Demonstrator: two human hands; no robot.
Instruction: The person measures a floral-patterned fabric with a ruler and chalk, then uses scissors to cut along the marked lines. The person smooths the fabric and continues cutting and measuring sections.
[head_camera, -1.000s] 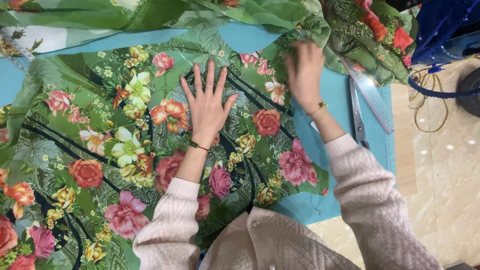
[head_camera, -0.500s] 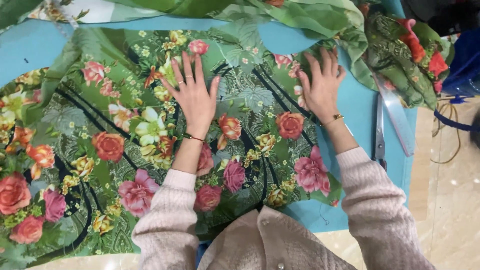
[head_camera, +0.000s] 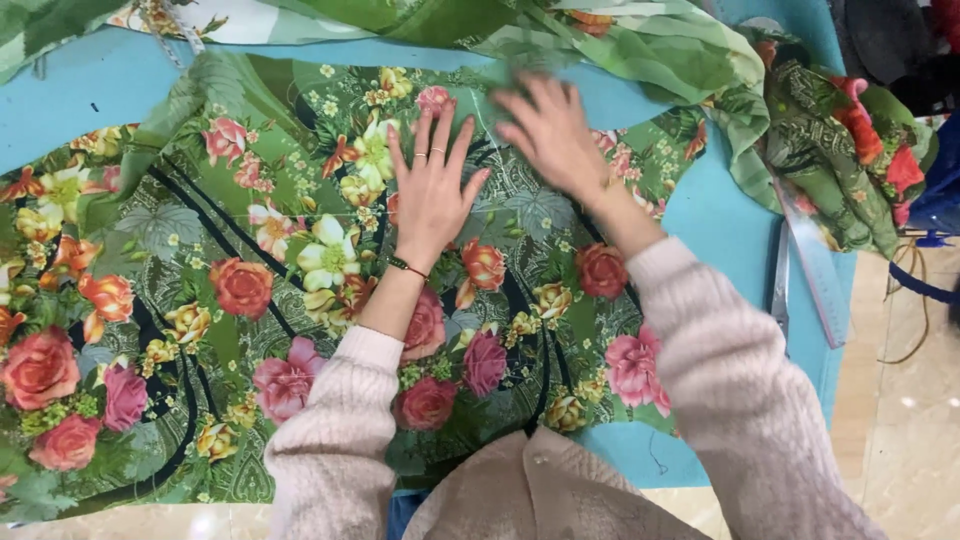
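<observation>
Head view: flowered green cloth (head_camera: 300, 300) spread flat on the blue table (head_camera: 90, 85). Left hand (head_camera: 432, 190) lies open, palm down, on the cloth; right hand (head_camera: 550, 130), blurred, fingers spread, rests on it just beside. Scissors (head_camera: 781, 285) lie at right.

Under your left hand (head_camera: 432, 190) and right hand (head_camera: 553, 135) lies the fabric (head_camera: 250, 300): green, printed with red, pink, orange and cream flowers, dark curving lines and pale paisley tracery. Beyond your fingertips the bench (head_camera: 110, 85) shows plain turquoise. To the right of your right hand the bunched cloth (head_camera: 850, 150) is green with red blooms. Your sleeves (head_camera: 740, 400) are pale pink knit.
</observation>
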